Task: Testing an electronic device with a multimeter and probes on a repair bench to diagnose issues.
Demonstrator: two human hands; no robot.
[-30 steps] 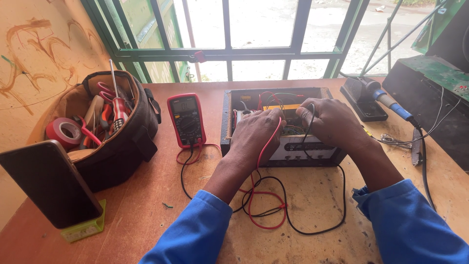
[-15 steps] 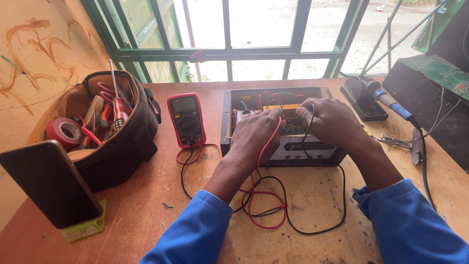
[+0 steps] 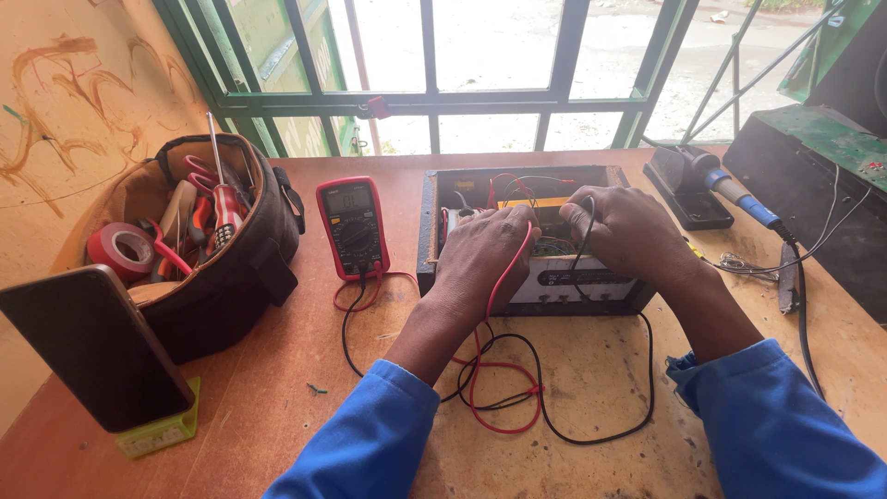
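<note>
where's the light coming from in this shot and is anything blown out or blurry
Head view: daylight comes through the window straight ahead, and the ground outside is blown out to near white. The left hand and right hand over the open device are evenly lit and sharp. The multimeter screen is readable, without glare. Straight lines bow slightly towards the edges.

Your red multimeter [image 3: 353, 227] lies left of the open box, its small grey screen lit. At your near left, a phone [image 3: 92, 346] leans in a green stand, its screen dark.
</note>
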